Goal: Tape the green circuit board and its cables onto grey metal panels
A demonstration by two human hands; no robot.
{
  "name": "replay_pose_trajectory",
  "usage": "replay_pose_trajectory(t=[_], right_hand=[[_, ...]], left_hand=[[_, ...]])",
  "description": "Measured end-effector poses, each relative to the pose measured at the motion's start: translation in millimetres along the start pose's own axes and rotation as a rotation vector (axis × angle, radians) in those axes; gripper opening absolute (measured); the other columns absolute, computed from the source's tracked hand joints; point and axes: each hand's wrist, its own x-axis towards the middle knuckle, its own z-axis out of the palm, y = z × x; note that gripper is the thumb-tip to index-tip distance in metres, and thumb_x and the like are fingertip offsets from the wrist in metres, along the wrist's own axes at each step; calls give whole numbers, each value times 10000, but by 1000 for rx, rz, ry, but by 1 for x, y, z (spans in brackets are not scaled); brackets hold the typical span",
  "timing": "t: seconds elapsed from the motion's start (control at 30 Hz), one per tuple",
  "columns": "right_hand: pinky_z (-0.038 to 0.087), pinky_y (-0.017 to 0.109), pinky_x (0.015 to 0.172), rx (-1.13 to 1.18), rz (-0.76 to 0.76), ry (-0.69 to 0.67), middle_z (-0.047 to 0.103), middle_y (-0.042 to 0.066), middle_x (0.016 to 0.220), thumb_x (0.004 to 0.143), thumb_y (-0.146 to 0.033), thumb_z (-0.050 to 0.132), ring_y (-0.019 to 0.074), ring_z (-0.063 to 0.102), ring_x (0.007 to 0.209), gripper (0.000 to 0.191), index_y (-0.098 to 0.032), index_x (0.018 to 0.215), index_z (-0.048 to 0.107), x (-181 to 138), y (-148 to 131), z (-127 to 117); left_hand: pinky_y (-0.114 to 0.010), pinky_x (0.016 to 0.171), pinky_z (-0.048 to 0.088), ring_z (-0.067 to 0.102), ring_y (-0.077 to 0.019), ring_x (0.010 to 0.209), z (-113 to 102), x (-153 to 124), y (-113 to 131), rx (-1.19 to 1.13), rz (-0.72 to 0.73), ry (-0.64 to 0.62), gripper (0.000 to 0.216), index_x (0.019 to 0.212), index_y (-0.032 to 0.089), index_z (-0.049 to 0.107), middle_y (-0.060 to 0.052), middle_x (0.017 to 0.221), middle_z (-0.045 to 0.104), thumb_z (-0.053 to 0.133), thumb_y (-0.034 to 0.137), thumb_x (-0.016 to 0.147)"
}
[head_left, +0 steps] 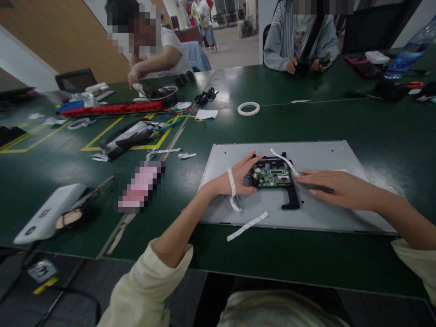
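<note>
A black plastic frame (293,200) holding a green circuit board (272,178) lies on a flat grey panel (320,156). My left hand (238,177) rests at the frame's left side, thumb and fingers spread along it. A white tape strip (232,181) hangs across the back of that hand. My right hand (335,187) is stretched out flat over the panel, its fingertips at the frame's right edge by the lower end of another white strip (284,159). A third strip (248,226) lies across the panel's front edge.
A white tape roll (248,108) lies beyond the panel. Leftward are a phone (141,186), a white power bank (51,213), cables and a black pouch (131,138). Two people sit across the green table (306,259). A water bottle (408,50) stands at far right.
</note>
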Motion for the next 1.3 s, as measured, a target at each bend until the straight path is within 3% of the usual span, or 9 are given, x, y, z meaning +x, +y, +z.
replay_pose_trajectory(t=[0.23, 0.4, 0.5, 0.6, 0.87, 1.1, 1.3], right_hand=[[454, 419, 984, 82, 61, 74, 538, -21, 1298, 893, -419, 471, 224, 514, 1180, 409, -317, 1284, 531, -4, 9, -3], [534, 400, 854, 184, 184, 224, 457, 17, 1378, 914, -422, 422, 231, 486, 1210, 527, -308, 1419, 323, 11, 11, -7], [458, 460, 962, 130, 149, 216, 422, 40, 1405, 922, -414, 403, 241, 449, 1243, 559, -285, 1447, 259, 29, 6, -11], [392, 485, 1026, 8, 95, 200, 417, 48, 1408, 929, -392, 379, 246, 439, 1250, 534, -262, 1439, 291, 51, -1, -9], [386, 535, 996, -306, 16, 195, 543, 103, 1279, 893, -297, 372, 302, 503, 1171, 475, -194, 1347, 463, 100, -4, 11], [416, 521, 935, -357, -45, 163, 536, 114, 1286, 907, -268, 314, 294, 493, 1181, 441, -171, 1293, 504, 108, 0, 10], [386, 509, 971, -298, -12, 178, 546, 87, 1277, 942, -353, 311, 269, 481, 1191, 415, -206, 1286, 493, 107, 3, 15]], left_hand=[[-503, 1139, 170, 94, -337, 1411, 1, 1, -1, 1, 5, 1, 929, 1464, 220, 132, -112, 1548, 15, 651, 344, 704], [-505, 1138, 171, 104, -334, 1411, 0, 0, 1, -9, 2, 8, 931, 1465, 235, 128, -106, 1548, 23, 651, 351, 704], [-508, 1137, 168, 101, -337, 1411, 0, -1, 2, -14, 1, 11, 925, 1464, 233, 139, -108, 1548, 31, 651, 345, 702], [-496, 1139, 173, 103, -328, 1412, 0, -1, 2, -6, 3, 15, 920, 1463, 233, 146, -103, 1549, 38, 650, 349, 702], [-517, 1131, 186, 102, -325, 1414, 1, -1, 0, 26, 9, 11, 926, 1464, 241, 135, -104, 1548, 51, 649, 347, 701], [-477, 1148, 176, 89, -311, 1418, 1, -1, 1, 41, 24, 11, 927, 1464, 212, 142, -110, 1545, 50, 650, 357, 702], [-489, 1143, 181, 112, -324, 1412, 0, 0, 3, 24, 5, 16, 928, 1463, 231, 162, -101, 1547, 65, 657, 347, 686]])
